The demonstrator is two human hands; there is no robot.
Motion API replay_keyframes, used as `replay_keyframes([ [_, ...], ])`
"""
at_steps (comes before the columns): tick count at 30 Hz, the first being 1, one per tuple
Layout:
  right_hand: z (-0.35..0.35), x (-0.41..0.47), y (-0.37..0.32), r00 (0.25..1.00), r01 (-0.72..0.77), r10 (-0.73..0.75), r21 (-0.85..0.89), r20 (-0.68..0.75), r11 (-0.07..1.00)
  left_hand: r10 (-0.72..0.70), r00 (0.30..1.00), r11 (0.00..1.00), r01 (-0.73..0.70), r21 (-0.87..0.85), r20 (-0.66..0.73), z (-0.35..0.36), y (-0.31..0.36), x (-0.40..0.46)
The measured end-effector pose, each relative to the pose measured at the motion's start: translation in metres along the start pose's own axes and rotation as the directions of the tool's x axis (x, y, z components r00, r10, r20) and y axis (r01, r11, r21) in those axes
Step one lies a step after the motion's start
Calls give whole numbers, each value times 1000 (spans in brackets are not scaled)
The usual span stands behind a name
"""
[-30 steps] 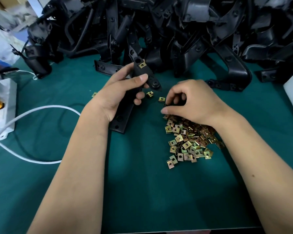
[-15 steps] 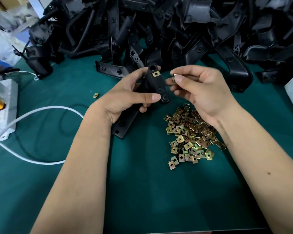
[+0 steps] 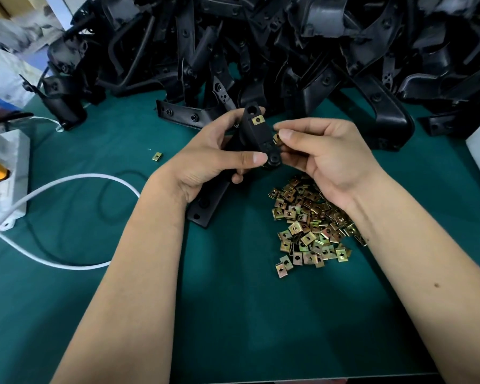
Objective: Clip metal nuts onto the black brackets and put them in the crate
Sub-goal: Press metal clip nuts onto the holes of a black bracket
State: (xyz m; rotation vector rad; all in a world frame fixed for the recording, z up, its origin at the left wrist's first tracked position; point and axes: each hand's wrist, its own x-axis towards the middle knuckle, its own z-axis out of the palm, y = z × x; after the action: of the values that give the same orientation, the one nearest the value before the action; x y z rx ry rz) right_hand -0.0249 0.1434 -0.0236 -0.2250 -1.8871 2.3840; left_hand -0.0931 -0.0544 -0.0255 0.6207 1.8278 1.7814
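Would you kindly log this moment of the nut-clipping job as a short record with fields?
left hand: left hand grips the black bracket, held above the mat
nut already on: one clipped nut near the bracket's upper end
right hand: right hand pinches a loose nut at the bracket's right edge
supply: nut pile on the green mat
stray: single nut left of the hands
backlog: heap of brackets behind
crate: not in view

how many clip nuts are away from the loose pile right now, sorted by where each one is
Clipped on the held bracket: 1 nut
Pinched in the right hand: 1 nut
Lying alone on the green mat: 1 nut
Total: 3
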Motion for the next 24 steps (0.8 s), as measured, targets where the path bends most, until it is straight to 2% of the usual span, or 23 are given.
replay_keyframes([
  [15, -8, 2, -3, 999, 28, -23, -137, 35, 990, -10, 999, 1000, 9, -11, -30, 1, -1, 1],
  [24, -3, 1, 3, 999, 49, -49, -138, 0, 989, -15, 998, 999, 17, 40, -68, 4, -1, 1],
])
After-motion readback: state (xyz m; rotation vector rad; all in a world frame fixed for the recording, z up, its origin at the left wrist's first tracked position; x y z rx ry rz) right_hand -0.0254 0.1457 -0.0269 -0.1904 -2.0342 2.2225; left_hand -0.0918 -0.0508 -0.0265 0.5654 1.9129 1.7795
